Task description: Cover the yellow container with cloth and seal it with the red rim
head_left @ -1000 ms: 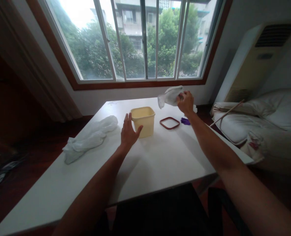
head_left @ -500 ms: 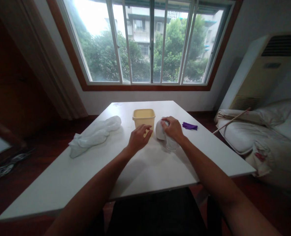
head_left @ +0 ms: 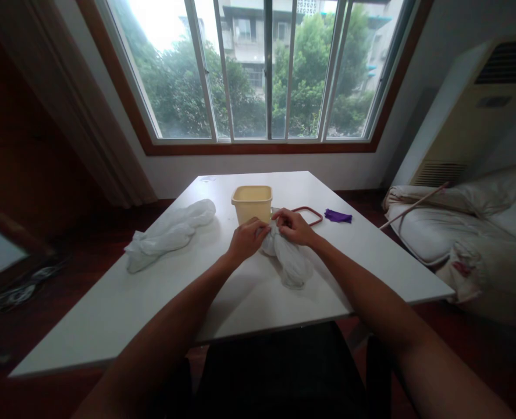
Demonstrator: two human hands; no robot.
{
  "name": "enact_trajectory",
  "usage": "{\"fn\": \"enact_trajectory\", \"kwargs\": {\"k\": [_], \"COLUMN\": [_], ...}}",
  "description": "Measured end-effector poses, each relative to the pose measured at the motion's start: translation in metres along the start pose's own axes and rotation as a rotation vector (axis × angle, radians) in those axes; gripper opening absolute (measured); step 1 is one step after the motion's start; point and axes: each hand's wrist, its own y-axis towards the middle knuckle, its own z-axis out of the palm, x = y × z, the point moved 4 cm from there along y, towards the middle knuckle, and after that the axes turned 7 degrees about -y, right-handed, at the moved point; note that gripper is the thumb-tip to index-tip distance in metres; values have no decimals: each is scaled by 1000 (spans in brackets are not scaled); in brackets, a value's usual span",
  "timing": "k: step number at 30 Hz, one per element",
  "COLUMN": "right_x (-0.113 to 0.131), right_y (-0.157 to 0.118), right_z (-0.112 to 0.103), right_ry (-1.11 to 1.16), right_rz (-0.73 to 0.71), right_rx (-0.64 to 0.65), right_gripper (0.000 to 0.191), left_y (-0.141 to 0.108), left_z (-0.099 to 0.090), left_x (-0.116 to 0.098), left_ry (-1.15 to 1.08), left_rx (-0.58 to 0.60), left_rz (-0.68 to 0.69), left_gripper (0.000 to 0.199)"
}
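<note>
A white plastic bag point(head_left: 291, 265) lies bunched on the table in front of me, its lower part trailing toward me. My left hand point(head_left: 249, 237) pinches the gathered part of the bag from the left. On the other side my right hand point(head_left: 296, 227) has its fingers closed on the same gathered plastic. Just behind my hands stands a pale yellow open tub point(head_left: 252, 205). A reddish rounded frame, like the rim of a lid point(head_left: 312, 210), lies behind my right hand and is partly hidden by it.
Another crumpled white plastic bag point(head_left: 170, 234) lies on the left of the white table point(head_left: 122, 317). To the right is a folded purple cloth point(head_left: 338, 216). A sofa point(head_left: 497, 212) with a stick point(head_left: 415, 205) across it stands beyond the table's right edge.
My right hand has moved left and down from the rounded white bundle, and both hands now pinch the bag. The bag has spread toward me, and the reddish rim has come into view.
</note>
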Motion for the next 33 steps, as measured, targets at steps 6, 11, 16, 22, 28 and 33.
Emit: {"fn": "enact_trajectory", "kwargs": {"k": [6, 11, 16, 22, 28, 33], "right_x": [-23, -15, 10, 0, -8, -19], "right_y": [2, -1, 1, 3, 2, 1], "right_z": [-19, -34, -12, -5, -26, -47], "right_ry": [-237, -259, -228, -265, -280, -305], "right_rz": [146, 110, -143, -155, -99, -41], "right_rx": [-149, -183, 14, 1, -119, -310], "right_gripper": [29, 40, 29, 29, 28, 26], "left_y": [2, 2, 1, 1, 3, 5], "left_z": [-3, -8, -5, -8, -17, -34], "left_x": [6, 13, 12, 8, 10, 25], "left_ry": [106, 154, 167, 170, 181, 269], "left_rx": [-28, -78, -71, -69, -93, -165], "left_rz": [-32, -61, -93, -48, -9, -119], "left_gripper": [21, 20, 18, 18, 16, 17]}}
